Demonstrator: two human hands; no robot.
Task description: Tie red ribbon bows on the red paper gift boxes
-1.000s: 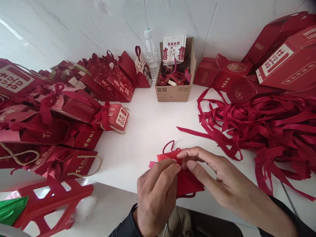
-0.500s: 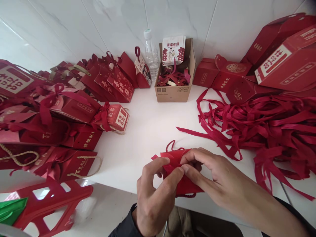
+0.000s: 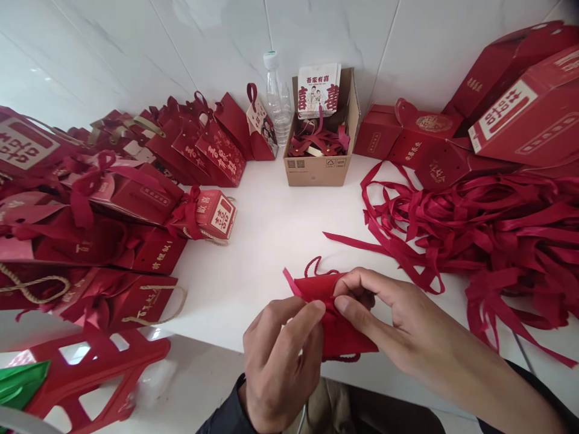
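A small red gift box (image 3: 350, 339) lies at the table's front edge, with red cord handles (image 3: 312, 265) showing at its far and near sides. A red ribbon (image 3: 294, 284) runs across its top, one pink-red end sticking up at the left. My left hand (image 3: 283, 358) is closed over the left part of the box, thumb and forefinger pinched on the ribbon. From the right, my right hand (image 3: 384, 307) pinches the ribbon at the middle of the box top. The ribbon's middle is partly hidden by my fingers.
A heap of loose red ribbons (image 3: 452, 223) lies at the right, before red boxes (image 3: 520, 120). At the back stand a cardboard box (image 3: 316, 172) and a plastic bottle (image 3: 278, 102). Beribboned boxes (image 3: 136, 199) crowd the left. A red stool (image 3: 99, 386) stands below.
My left hand has drawn slightly left and toward me, its fingers closing together. The ribbon's free end now points further up. My right hand has hardly moved.
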